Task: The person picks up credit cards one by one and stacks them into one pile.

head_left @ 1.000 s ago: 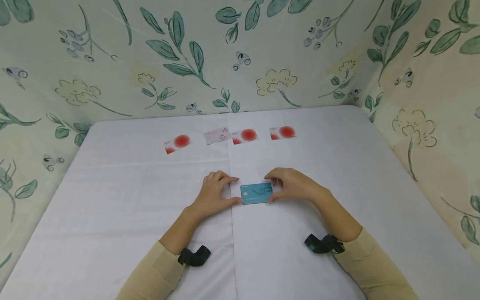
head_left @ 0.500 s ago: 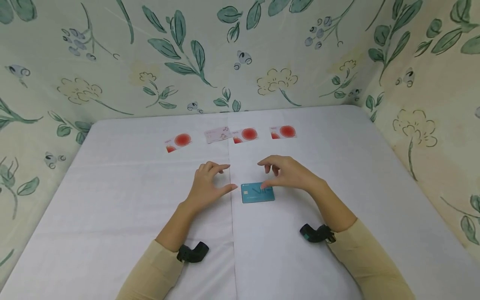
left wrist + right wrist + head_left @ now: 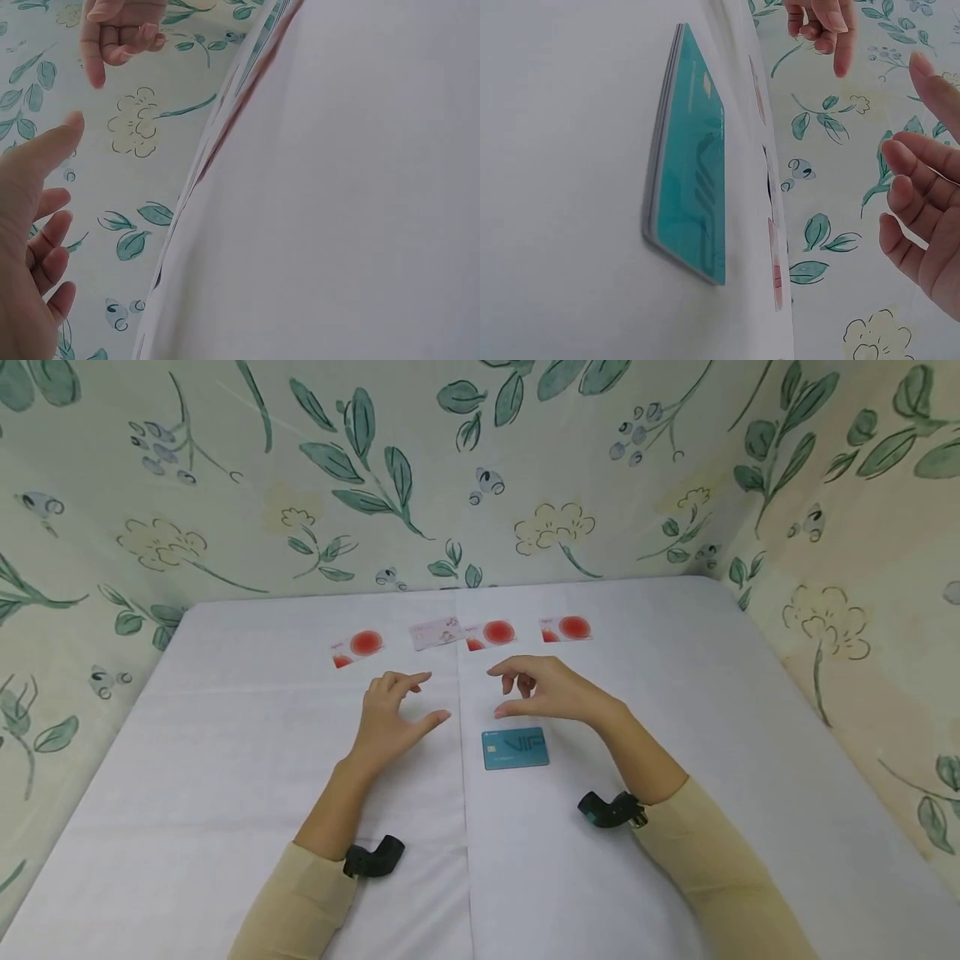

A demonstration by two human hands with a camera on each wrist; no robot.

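A teal card (image 3: 515, 748) with "VIP" lettering and a gold chip lies flat on the white cloth, near the middle of the head view. In the right wrist view its edge shows layers, like a small stack of cards (image 3: 690, 165). My right hand (image 3: 558, 689) hovers just beyond it, thumb and index finger spread apart with nothing between them. To the left of the card is my left hand (image 3: 386, 722), its thumb and index finger also apart and holding nothing. Both hands appear raised in the wrist views, the left hand (image 3: 30, 240) against the patterned backdrop.
Along the far part of the table lie three cards with red circles, at left (image 3: 357, 648), middle (image 3: 491, 634) and right (image 3: 566, 628). A pale pink card (image 3: 437, 633) meets the middle one. Flowered cloth (image 3: 442, 468) hangs behind the table.
Both hands have come off the teal card's edges, moving away from the body and to the left. The card stays where it lay.
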